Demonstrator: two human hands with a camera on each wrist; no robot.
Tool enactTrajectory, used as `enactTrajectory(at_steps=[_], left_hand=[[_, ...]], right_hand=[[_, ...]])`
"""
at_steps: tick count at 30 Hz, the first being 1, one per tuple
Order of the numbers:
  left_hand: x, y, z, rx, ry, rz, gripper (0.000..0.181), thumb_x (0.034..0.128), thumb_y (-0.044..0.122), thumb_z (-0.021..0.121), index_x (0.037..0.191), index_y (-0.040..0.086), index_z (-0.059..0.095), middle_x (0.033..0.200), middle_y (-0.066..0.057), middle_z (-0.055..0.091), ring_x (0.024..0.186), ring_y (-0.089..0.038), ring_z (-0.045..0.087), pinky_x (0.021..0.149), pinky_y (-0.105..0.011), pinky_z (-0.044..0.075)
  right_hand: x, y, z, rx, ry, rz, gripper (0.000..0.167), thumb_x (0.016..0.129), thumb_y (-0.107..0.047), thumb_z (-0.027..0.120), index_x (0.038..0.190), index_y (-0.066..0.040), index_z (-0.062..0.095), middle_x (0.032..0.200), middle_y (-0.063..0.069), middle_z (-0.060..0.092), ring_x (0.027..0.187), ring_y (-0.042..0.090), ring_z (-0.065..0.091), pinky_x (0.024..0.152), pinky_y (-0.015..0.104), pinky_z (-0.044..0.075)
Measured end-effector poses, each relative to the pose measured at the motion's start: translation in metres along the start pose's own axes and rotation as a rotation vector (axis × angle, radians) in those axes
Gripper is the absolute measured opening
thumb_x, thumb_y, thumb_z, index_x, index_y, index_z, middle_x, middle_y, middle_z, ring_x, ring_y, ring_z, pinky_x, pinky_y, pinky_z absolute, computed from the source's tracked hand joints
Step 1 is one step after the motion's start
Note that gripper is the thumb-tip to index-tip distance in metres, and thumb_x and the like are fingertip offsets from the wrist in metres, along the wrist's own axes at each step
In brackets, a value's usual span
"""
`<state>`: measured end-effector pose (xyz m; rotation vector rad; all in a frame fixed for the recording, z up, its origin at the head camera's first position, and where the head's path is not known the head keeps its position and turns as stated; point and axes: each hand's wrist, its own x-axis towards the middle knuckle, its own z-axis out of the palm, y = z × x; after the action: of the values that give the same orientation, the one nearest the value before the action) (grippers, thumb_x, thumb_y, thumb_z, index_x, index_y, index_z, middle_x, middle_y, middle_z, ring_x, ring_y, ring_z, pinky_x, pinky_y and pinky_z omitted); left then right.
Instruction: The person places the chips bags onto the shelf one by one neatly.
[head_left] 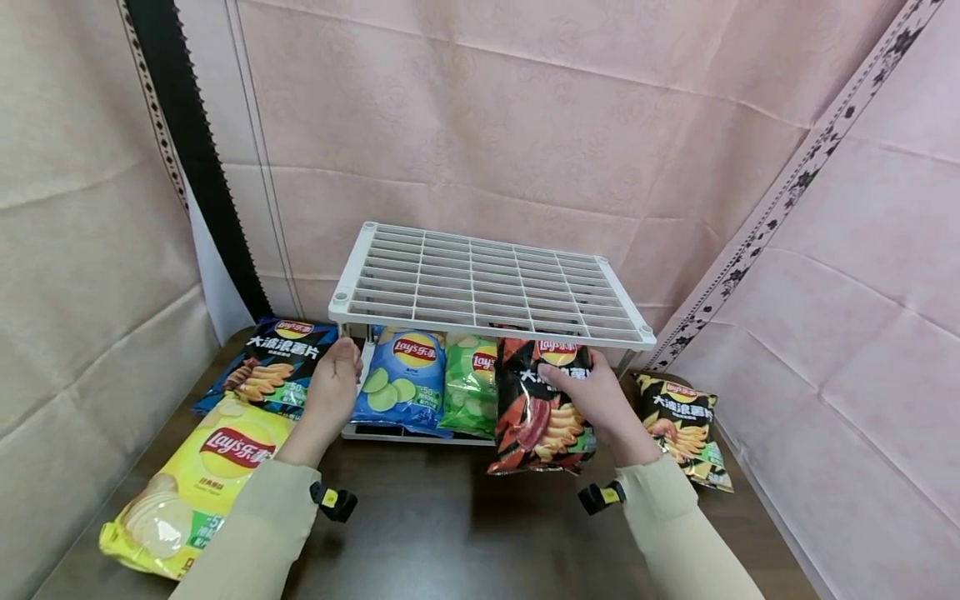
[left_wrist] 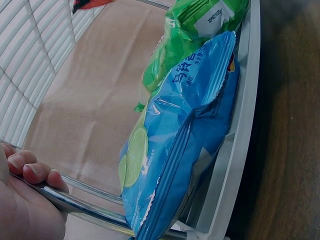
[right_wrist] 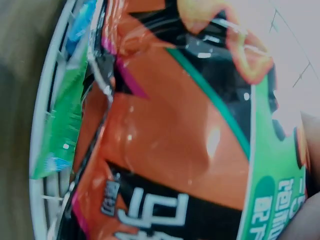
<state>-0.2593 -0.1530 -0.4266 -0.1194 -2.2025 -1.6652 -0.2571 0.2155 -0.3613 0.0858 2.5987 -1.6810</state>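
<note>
My left hand (head_left: 334,390) grips a metal post (left_wrist: 92,209) at the left front of a white two-tier rack (head_left: 491,321). In my right hand (head_left: 597,402) is a red-and-black bag of chips (head_left: 542,421), thumb across its front, held at the right front of the lower tier, below the upper grid. The bag fills most of the right wrist view. On the lower tier, a blue chip bag (head_left: 401,379) with lime pictures stands beside a green chip bag (head_left: 471,387). The red-and-black bag partly covers the rack's lower right side in the head view.
Left of the rack lie a dark blue chip bag (head_left: 273,367) and a large yellow chip bag (head_left: 213,475). A black-and-gold chip bag (head_left: 681,425) lies at the right. Pink cloth (head_left: 510,125) hangs behind the brown table (head_left: 427,517).
</note>
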Motion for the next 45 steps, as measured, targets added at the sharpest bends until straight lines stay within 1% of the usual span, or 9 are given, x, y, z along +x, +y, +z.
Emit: enactTrajectory(at_steps=[4, 7, 11, 16, 20, 22, 26, 34, 45], left_hand=[[0.001, 0.0, 0.001, -0.041, 0.0, 0.025, 0.048, 0.1072, 0.037, 0.017, 0.076, 0.003, 0.034, 0.066, -0.007, 0.029, 0.057, -0.022, 0.028, 0.057, -0.032, 0.026], [0.001, 0.0, 0.0, -0.036, -0.001, 0.021, 0.048, 0.1077, 0.034, 0.017, 0.078, 0.001, 0.035, 0.067, -0.007, 0.03, 0.058, -0.022, 0.029, 0.058, -0.032, 0.027], [0.0, 0.001, -0.001, -0.025, -0.016, 0.005, 0.049, 0.1063, 0.041, 0.016, 0.08, 0.004, 0.035, 0.069, -0.008, 0.031, 0.059, -0.022, 0.031, 0.059, -0.031, 0.028], [0.0, 0.003, -0.002, -0.023, -0.036, -0.003, 0.053, 0.105, 0.046, 0.015, 0.079, 0.005, 0.035, 0.068, -0.01, 0.032, 0.059, -0.024, 0.03, 0.058, -0.032, 0.029], [-0.001, 0.003, -0.001, -0.026, -0.041, -0.014, 0.055, 0.1042, 0.049, 0.016, 0.079, 0.004, 0.036, 0.069, -0.01, 0.032, 0.058, -0.024, 0.031, 0.057, -0.032, 0.029], [-0.001, 0.002, -0.001, -0.023, -0.039, -0.014, 0.055, 0.1039, 0.05, 0.015, 0.078, 0.005, 0.036, 0.068, -0.01, 0.032, 0.058, -0.024, 0.031, 0.057, -0.032, 0.029], [0.0, 0.0, -0.002, -0.018, -0.038, -0.01, 0.054, 0.1043, 0.049, 0.016, 0.08, 0.005, 0.036, 0.07, -0.011, 0.033, 0.06, -0.024, 0.032, 0.06, -0.032, 0.031], [0.0, -0.001, -0.004, -0.012, -0.041, -0.008, 0.056, 0.1034, 0.051, 0.016, 0.08, 0.005, 0.038, 0.071, -0.012, 0.036, 0.062, -0.026, 0.035, 0.061, -0.031, 0.032], [0.0, 0.001, -0.003, -0.01, -0.038, -0.025, 0.056, 0.1033, 0.052, 0.016, 0.081, 0.005, 0.038, 0.072, -0.012, 0.035, 0.062, -0.025, 0.035, 0.061, -0.031, 0.032]], right_hand=[[0.014, -0.008, 0.001, -0.038, 0.039, 0.006, 0.115, 0.072, -0.061, 0.077, 0.154, -0.014, 0.009, 0.148, 0.02, 0.027, 0.126, 0.031, 0.04, 0.1, 0.05, 0.037], [0.023, -0.011, 0.0, -0.082, 0.061, 0.059, 0.09, 0.07, -0.066, 0.075, 0.125, -0.003, 0.042, 0.094, 0.011, 0.054, 0.072, 0.02, 0.053, 0.072, 0.039, 0.047], [0.033, -0.011, -0.001, -0.15, 0.052, 0.148, 0.077, 0.067, -0.072, 0.072, 0.094, -0.006, 0.044, 0.055, -0.004, 0.023, 0.041, 0.013, 0.021, 0.047, 0.034, 0.033], [0.041, -0.012, -0.003, -0.256, 0.0, 0.187, 0.111, 0.067, -0.081, 0.063, 0.137, 0.002, 0.042, 0.1, 0.016, 0.05, 0.051, 0.016, 0.032, 0.055, 0.034, 0.038], [0.047, -0.007, -0.001, -0.254, -0.002, 0.106, 0.115, 0.073, -0.074, 0.065, 0.151, -0.002, 0.021, 0.151, 0.021, 0.024, 0.107, 0.029, 0.052, 0.089, 0.042, 0.045], [0.053, -0.001, 0.002, -0.198, 0.021, -0.022, 0.1, 0.08, -0.061, 0.07, 0.151, -0.007, 0.024, 0.154, 0.016, 0.024, 0.132, 0.03, 0.035, 0.103, 0.045, 0.036], [0.06, 0.011, 0.01, -0.099, 0.039, -0.209, 0.085, 0.083, -0.041, 0.076, 0.149, -0.021, 0.027, 0.151, 0.006, 0.03, 0.136, 0.027, 0.032, 0.104, 0.048, 0.034], [0.059, 0.025, 0.018, -0.169, 0.107, -0.118, 0.095, 0.082, -0.05, 0.074, 0.152, -0.02, 0.018, 0.151, 0.013, 0.029, 0.136, 0.032, 0.033, 0.1, 0.052, 0.038], [0.063, 0.036, 0.023, -0.337, 0.216, -0.245, 0.093, 0.084, -0.051, 0.071, 0.152, -0.023, 0.015, 0.149, 0.018, 0.026, 0.137, 0.035, 0.029, 0.104, 0.053, 0.033]])
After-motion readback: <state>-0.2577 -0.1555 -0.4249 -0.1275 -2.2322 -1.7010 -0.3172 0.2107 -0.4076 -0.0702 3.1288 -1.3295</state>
